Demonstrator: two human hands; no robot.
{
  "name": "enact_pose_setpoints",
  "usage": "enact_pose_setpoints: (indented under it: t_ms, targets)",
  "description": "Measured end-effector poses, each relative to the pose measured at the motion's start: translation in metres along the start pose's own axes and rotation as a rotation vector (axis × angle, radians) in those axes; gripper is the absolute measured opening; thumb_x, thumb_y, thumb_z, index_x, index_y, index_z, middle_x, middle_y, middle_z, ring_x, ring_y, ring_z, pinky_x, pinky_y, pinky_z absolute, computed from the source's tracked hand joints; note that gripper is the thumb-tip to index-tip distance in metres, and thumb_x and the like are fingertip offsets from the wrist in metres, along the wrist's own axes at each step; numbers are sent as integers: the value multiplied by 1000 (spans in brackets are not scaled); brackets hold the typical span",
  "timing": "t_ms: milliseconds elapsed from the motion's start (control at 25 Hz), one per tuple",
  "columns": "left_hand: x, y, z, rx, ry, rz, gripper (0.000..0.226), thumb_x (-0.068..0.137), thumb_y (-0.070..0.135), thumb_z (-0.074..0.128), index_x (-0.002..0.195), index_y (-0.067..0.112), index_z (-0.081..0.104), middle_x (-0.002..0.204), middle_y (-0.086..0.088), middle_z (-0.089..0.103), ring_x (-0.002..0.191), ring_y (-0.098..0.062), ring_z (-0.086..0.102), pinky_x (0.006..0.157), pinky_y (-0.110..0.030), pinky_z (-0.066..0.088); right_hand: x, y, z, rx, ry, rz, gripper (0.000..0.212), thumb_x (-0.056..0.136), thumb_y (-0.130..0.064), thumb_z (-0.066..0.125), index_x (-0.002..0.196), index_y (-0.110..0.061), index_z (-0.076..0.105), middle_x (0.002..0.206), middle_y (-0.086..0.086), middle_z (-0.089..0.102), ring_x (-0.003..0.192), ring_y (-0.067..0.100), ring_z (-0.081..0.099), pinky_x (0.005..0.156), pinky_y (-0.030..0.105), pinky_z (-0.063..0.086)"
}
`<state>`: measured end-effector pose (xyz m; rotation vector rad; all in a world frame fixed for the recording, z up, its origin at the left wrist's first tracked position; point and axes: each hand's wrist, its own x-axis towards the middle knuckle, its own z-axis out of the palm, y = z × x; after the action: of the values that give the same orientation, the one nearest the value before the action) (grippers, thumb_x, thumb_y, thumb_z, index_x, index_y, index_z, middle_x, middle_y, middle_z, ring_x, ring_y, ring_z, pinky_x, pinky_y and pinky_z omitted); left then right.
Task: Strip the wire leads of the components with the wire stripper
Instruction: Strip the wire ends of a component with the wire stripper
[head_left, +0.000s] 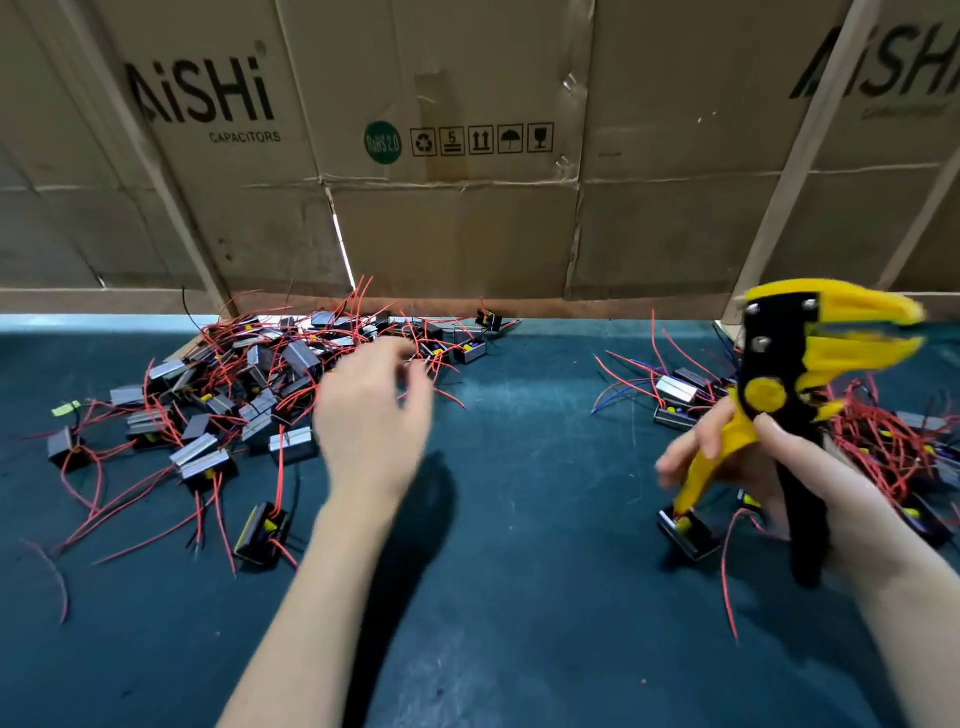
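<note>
**Reaching for the next part, stripper at the ready**

Reaching out over the green mat, the left hand hovers near the right edge of the big heap of parts, fingers loose and spread, holding nothing. It is blurred, so exactly which lead it is nearest I cannot tell. Red wires poke out just past the fingertips.

Over on the other side, the right hand is wrapped around the handles of the yellow and black wire stripper, holding it upright above the mat with its nose pointing right. The jaws stand apart, with nothing between them. A second, smaller heap of parts lies behind and beside that hand, and a lone part sits just below the yellow handle.

By my reading, this is the gap between one lead and the next: a fresh part has to be picked.

And here is the risk. That left heap is a tangle, so pulling on one red wire could drag several neighbours along or snag it mid-lift. A grab by the wire rather than the body may leave the lead flopping, hard to feed into the open jaws. With the tool raised and waiting, a poorly seated lead could be nipped too deep or stripped unevenly. The two heaps lie well apart for now, but a careless sweep could mix them.
</note>
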<state>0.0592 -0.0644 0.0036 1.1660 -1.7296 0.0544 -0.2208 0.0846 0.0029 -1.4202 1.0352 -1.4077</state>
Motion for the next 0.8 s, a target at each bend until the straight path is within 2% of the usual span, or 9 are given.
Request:
enact_pose_setpoints:
  t_ms: [40, 120, 240, 320, 400, 480, 560, 680, 800]
  targets:
    - [8, -16, -8, 125, 50, -141, 14, 92, 21, 59, 99, 11, 65, 94, -12, 69, 86, -35, 64, 75, -42, 49, 0, 0, -1, 77, -110, 134, 43, 87, -54, 63, 80, -11, 63, 98, 31, 67, 90, 43, 67, 76, 41, 56]
    - [14, -52, -22, 335, -81, -466, 24, 92, 32, 59, 93, 8, 63, 96, -21, 68, 91, -42, 63, 73, -42, 46, 0, 11, -2, -48, -208, 318, 48, 81, -59, 69, 77, -11, 63, 103, 26, 70, 98, 40, 68, 80, 42, 56]
    - [12, -89, -40, 426, -310, -732, 39, 85, 41, 69, 82, 3, 63, 94, -23, 66, 93, -40, 62, 72, -39, 44, 10, 26, 3, -216, -121, 413, 51, 77, -62, 70, 65, -13, 65, 113, 13, 71, 107, 24, 68, 89, 36, 50]
    - [13, -97, -42, 333, -367, -728, 38, 82, 30, 75, 65, 1, 57, 73, -21, 65, 75, -35, 64, 64, -35, 47, 19, 27, 3, -190, 76, 489, 55, 67, -63, 73, 54, -10, 66, 110, 17, 70, 102, 26, 68, 94, 41, 48]
    - [14, -94, -34, 111, -423, -767, 30, 82, 11, 75, 60, 2, 55, 60, -18, 64, 60, -29, 68, 63, -38, 58, 21, 27, -6, -209, 318, 512, 70, 48, -75, 78, 59, -7, 70, 89, 18, 70, 90, 32, 66, 94, 45, 47]
    - [11, -79, -21, -207, -528, -865, 24, 84, 0, 72, 70, 4, 53, 60, -16, 61, 54, -27, 68, 59, -42, 61, 15, 23, -13, -325, 474, 497, 64, 59, -74, 72, 68, -11, 75, 72, 9, 70, 79, 31, 63, 85, 43, 48]
    - [4, -57, -8, -426, -704, -796, 22, 88, 4, 69, 75, 5, 52, 60, -13, 54, 58, -28, 65, 53, -33, 58, 8, 20, -17, -476, 605, 423, 44, 79, -57, 69, 65, -15, 76, 68, 1, 71, 83, 31, 64, 88, 44, 46]
    - [3, -45, -8, -619, -972, -539, 20, 91, 23, 64, 81, 6, 59, 65, -5, 52, 64, -18, 60, 53, -18, 49, 7, 17, -18, -889, 748, 209, 31, 88, -30, 71, 65, -10, 67, 80, 12, 69, 102, 39, 59, 94, 45, 41]
    - [16, -63, -35, -555, -849, -493, 34, 80, 44, 67, 79, 10, 64, 55, 0, 44, 48, -10, 40, 42, -13, 31, 8, 20, -21, -890, 799, 48, 14, 88, -16, 70, 77, -7, 68, 90, 21, 69, 107, 41, 57, 101, 51, 39]
